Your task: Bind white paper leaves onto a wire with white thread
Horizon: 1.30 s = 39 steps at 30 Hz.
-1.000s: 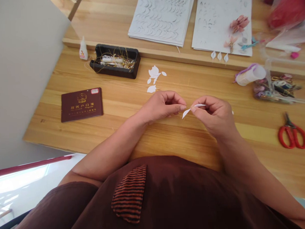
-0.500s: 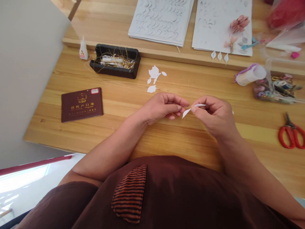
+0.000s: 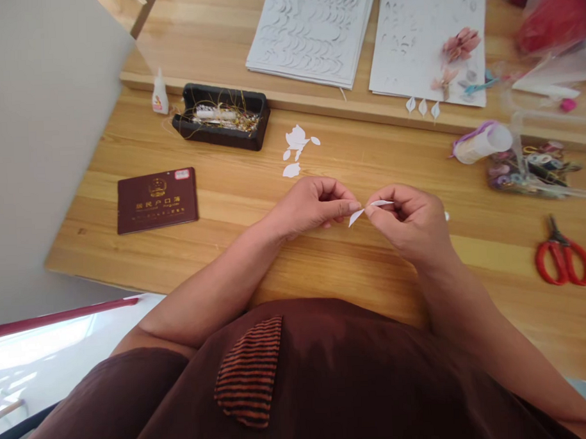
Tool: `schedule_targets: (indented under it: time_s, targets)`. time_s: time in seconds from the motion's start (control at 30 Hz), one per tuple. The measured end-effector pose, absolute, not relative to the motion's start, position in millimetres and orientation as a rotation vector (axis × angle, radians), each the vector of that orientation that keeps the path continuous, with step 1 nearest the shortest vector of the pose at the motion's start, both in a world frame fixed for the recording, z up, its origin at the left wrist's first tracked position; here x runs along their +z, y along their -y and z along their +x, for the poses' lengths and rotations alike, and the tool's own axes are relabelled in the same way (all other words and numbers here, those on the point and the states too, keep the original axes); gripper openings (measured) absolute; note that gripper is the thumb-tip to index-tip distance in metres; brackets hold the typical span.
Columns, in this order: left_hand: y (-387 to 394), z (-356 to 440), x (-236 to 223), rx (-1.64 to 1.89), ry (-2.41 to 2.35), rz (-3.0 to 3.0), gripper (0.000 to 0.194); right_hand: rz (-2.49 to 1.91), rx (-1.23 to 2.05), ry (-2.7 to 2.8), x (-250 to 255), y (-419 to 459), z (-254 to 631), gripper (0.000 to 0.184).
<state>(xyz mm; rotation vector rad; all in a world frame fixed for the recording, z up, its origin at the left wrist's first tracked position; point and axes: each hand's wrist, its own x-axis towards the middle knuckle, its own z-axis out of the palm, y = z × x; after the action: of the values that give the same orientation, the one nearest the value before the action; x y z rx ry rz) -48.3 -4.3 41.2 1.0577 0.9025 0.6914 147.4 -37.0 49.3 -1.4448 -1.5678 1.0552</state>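
Observation:
My right hand (image 3: 411, 225) pinches white paper leaves between thumb and forefinger. One leaf (image 3: 356, 217) slants down to the left of the fingertips and another leaf (image 3: 381, 203) sticks out to the right over the fingers. My left hand (image 3: 321, 207) is closed close beside it, thumb against forefinger, nearly touching the pinched spot. A fine wire runs from its fingertips to the leaves, mostly hidden now. Beyond my left hand, several white paper cut-outs (image 3: 296, 139) lie on the wooden table (image 3: 333, 269).
A black box (image 3: 258, 134) of golden wire, a glue bottle (image 3: 160, 96) and a maroon booklet (image 3: 156, 202) are on the left. Red-handled scissors (image 3: 563, 258) and a white cylinder (image 3: 482, 144) lie right. Cut paper sheets (image 3: 310, 33) rest on the raised ledge behind.
My left fingertips have closed in toward my right ones, and the stretch of wire seen between them has shortened. The leaves have shifted slightly left.

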Motion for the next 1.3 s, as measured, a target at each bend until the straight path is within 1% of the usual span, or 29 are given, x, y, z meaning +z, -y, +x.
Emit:
schedule_targets:
  time_s: [0.2, 0.37, 0.53, 0.73, 0.87, 0.97, 1.17, 1.3]
  targets:
    - [6, -46, 40, 0.699, -0.929, 1.029, 0.031, -1.457, 0.968, 1.566, 48, 37, 147, 0.013]
    - [9, -42, 36, 0.721, -0.908, 0.975, 0.034, -1.458, 0.927, 1.539, 47, 38, 146, 0.014]
    - [13, -39, 33, 0.746, -0.877, 0.927, 0.032, -1.449, 0.874, 1.531, 45, 40, 144, 0.013]
    - [15, -37, 32, 0.741, -0.882, 0.886, 0.023, -1.434, 0.846, 1.520, 44, 40, 143, 0.011]
    - [15, -36, 31, 0.761, -0.881, 0.870, 0.021, -1.427, 0.823, 1.522, 42, 41, 142, 0.012]
    - [15, -35, 31, 0.781, -0.885, 0.852, 0.022, -1.416, 0.800, 1.528, 42, 43, 142, 0.012]
    - [16, -31, 31, 0.796, -0.901, 0.786, 0.032, -1.441, 0.760, 1.547, 40, 43, 142, 0.009]
    - [17, -31, 29, 0.807, -0.913, 0.751, 0.033, -1.449, 0.757, 1.547, 39, 43, 142, 0.009]
